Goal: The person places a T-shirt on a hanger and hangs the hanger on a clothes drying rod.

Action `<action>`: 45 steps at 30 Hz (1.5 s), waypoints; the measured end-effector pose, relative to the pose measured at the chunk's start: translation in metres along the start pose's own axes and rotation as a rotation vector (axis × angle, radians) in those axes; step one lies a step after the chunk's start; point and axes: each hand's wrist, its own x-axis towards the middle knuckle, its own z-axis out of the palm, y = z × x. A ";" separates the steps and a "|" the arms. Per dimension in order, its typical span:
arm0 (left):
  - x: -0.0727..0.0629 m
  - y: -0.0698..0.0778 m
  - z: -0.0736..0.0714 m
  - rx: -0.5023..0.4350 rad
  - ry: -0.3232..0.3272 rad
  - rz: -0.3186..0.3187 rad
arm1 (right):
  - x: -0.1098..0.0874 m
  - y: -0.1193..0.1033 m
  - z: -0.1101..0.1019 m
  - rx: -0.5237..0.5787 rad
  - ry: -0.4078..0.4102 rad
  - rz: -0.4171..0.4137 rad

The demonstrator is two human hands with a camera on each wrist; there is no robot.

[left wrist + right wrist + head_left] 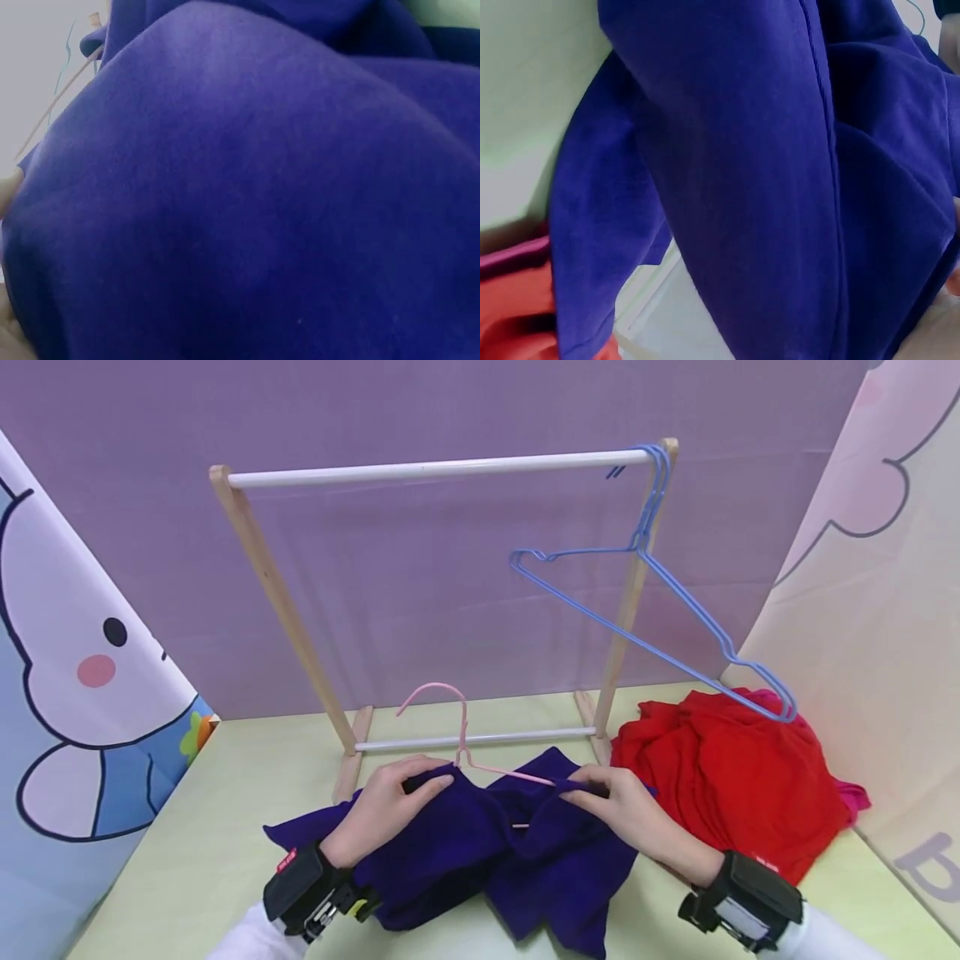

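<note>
The blue-purple garment (442, 839) is at the bench's (213, 802) near middle, pink hanger (462, 727) partly inside; your left hand (388, 802) and right hand (621, 803) pinch its upper edge between fingers. Bench stretches left; red cloth heap (735, 777) sits right, rack (435, 470) far.

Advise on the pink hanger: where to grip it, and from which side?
I'd pinch the pink hanger by the stem of its hook, coming from above. That stem rises free of the dark blue garment, with the hook's opening towards the head view's left, while cloth covers much of the lower frame. The left hand looks nearest.
</note>
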 end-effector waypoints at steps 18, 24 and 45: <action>-0.020 -0.019 -0.024 0.086 0.020 0.017 | -0.009 -0.007 -0.027 0.028 0.058 0.043; -0.023 -0.025 -0.033 0.185 0.063 0.018 | -0.010 -0.013 -0.036 0.027 0.023 0.027; 0.022 -0.029 -0.053 0.100 0.053 -0.049 | -0.030 -0.072 -0.048 0.366 -0.762 0.094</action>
